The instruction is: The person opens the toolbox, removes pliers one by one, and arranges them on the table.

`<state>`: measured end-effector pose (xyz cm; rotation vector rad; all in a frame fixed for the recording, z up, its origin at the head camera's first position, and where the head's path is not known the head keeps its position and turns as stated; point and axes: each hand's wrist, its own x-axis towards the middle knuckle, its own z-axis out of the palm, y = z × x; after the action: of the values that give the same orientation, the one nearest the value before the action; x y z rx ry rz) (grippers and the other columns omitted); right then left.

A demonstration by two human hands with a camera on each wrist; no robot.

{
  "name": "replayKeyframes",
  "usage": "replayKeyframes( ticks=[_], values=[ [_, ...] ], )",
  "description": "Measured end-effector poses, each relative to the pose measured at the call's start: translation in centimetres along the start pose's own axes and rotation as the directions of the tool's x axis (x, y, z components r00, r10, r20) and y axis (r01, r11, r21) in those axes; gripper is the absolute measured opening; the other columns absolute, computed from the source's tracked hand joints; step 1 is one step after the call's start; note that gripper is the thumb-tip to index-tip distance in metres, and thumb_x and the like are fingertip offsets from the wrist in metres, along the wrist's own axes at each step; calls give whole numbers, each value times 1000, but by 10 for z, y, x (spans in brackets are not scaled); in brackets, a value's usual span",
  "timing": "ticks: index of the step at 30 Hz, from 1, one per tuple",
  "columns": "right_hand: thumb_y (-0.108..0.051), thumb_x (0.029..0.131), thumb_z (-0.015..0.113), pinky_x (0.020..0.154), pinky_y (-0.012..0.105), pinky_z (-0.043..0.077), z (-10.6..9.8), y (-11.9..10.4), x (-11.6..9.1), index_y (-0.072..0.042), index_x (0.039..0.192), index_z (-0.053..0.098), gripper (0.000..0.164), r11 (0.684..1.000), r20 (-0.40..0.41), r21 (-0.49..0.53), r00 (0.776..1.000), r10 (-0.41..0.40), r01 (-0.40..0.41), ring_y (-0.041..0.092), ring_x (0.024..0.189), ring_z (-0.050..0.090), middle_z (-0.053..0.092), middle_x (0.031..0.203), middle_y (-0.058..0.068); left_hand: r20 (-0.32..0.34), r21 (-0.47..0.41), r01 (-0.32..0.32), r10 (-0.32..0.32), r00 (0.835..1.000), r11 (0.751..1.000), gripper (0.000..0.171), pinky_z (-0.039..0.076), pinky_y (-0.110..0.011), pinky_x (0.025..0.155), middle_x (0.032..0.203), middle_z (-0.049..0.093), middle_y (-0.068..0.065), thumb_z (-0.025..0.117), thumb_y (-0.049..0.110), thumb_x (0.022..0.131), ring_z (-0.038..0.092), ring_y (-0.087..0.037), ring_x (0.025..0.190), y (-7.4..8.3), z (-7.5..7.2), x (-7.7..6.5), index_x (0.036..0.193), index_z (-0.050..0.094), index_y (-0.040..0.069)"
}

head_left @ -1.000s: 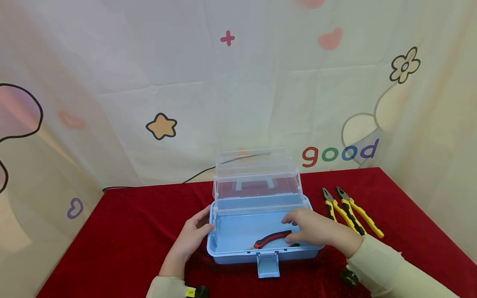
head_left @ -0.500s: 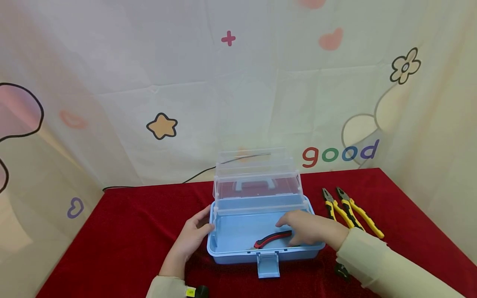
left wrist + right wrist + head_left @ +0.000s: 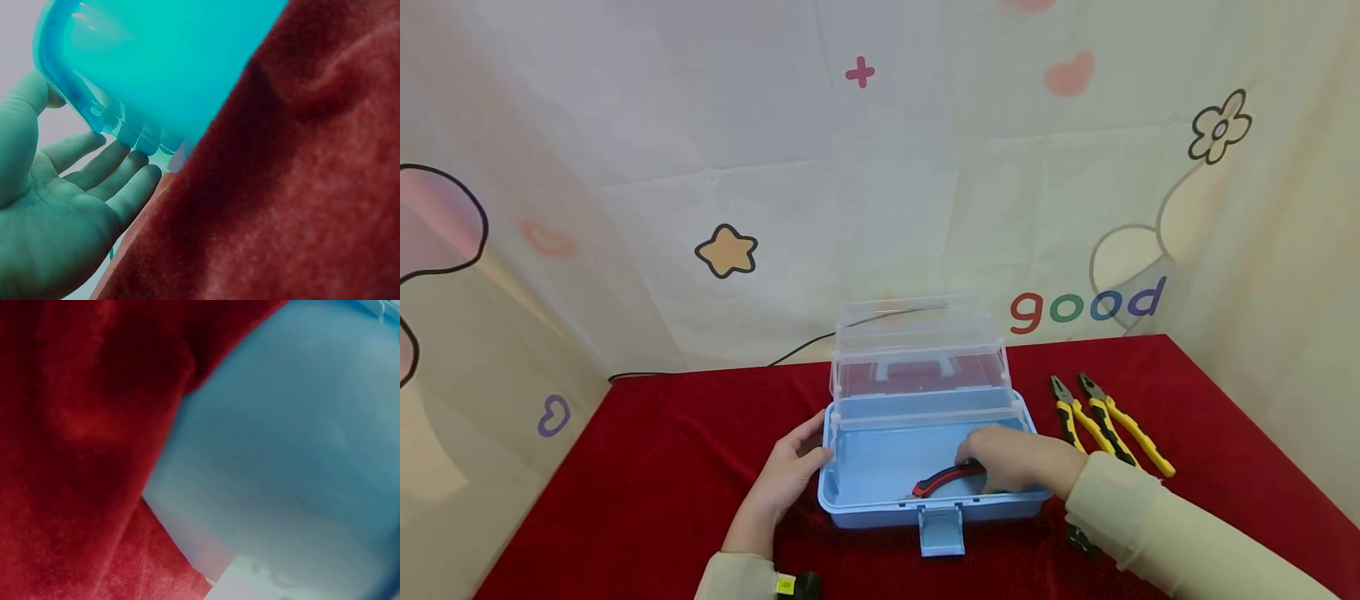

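Note:
A light-blue plastic toolbox (image 3: pixel 880 517) stands with its clear lid (image 3: pixel 921 371) raised. At its left end, my left hand (image 3: pixel 786 479) holds the rim, thumb over the edge and fingers along the outer wall. The left wrist view shows that thumb hooked on the rim of the box (image 3: pixel 169 69). Inside the box, toward the right, my right hand (image 3: pixel 1011 460) grips the handles of pliers (image 3: pixel 947 478) with red and black grips. Their jaws point left, low by the front wall. Only the outside of the box (image 3: pixel 269 444) shows in the right wrist view, with that hand hidden.
Two yellow-and-black pliers (image 3: pixel 1075 417) lie side by side on the red cloth (image 3: pixel 662 467), right of the box. The front latch (image 3: pixel 942 532) hangs down. A thin black cable (image 3: pixel 805 343) runs behind the box, before a printed white curtain (image 3: pixel 775 208).
My right hand has moved slightly left and down into the box, and its fingers have closed on the pliers' handles. The left hand stays at the rim.

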<state>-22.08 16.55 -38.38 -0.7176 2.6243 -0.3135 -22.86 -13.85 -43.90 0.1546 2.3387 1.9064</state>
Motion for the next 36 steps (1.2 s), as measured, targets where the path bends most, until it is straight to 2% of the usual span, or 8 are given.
replayKeyframes(
  ticks=[5,8,12,16,20,27,32,36],
  values=[
    [-10,74,77,91,36,50,0,1,0,-8,107,70,33,998,-7,-46,999,-31,31,12,91,59,68,99,0,-3,3,3,-3,1000,1000,56,48,-45,98,141,49,-11,55,11,90,54,-28,120,1,-1,0,143,41,16],
    [-13,74,78,86,34,51,1,2,1,-8,105,71,32,997,-13,-62,999,-48,47,11,86,58,68,95,-2,-5,7,5,-5,1000,1000,57,48,-45,98,141,48,-11,55,11,89,53,-29,120,0,-2,-1,144,40,15],
    [-21,73,80,77,30,50,1,2,5,-9,102,70,32,999,-33,-55,999,-4,2,10,77,53,65,85,-5,-7,7,6,-6,1000,1000,57,48,-45,98,141,49,-11,55,10,89,53,-29,120,-1,-3,-1,144,40,15],
    [-27,71,82,77,31,51,2,2,8,-9,106,69,42,997,-63,-49,996,64,-67,10,76,53,66,88,-3,0,9,7,-7,1000,1000,57,48,-44,99,140,49,-11,55,10,89,53,-28,120,0,-1,-1,144,41,14],
    [-27,69,83,80,34,52,3,0,9,-6,110,67,49,994,-80,-78,995,64,-70,12,80,55,66,94,1,-1,17,6,-6,1000,1000,57,48,-45,98,140,50,-11,56,10,89,54,-28,118,2,-1,0,144,41,14],
    [-26,68,84,77,33,52,3,-2,11,-5,103,66,45,985,-85,-149,994,76,-88,14,78,55,61,89,2,-6,19,10,-10,1000,1000,57,48,-45,98,141,49,-10,56,11,89,53,-28,120,5,-1,0,144,41,16],
    [-31,68,84,75,32,51,4,-1,11,-8,102,66,44,982,-82,-157,992,95,-107,13,76,52,59,85,-1,-9,18,11,-11,1000,1000,56,48,-45,98,140,49,-11,56,10,89,53,-28,120,3,-1,0,143,41,15],
    [-31,67,84,76,31,51,2,2,8,-11,102,66,44,991,-83,-103,993,80,-89,10,76,53,62,84,-5,-5,12,13,-13,1000,1000,56,48,-45,98,140,49,-11,56,11,89,53,-28,119,2,0,0,144,41,15]
  ],
)
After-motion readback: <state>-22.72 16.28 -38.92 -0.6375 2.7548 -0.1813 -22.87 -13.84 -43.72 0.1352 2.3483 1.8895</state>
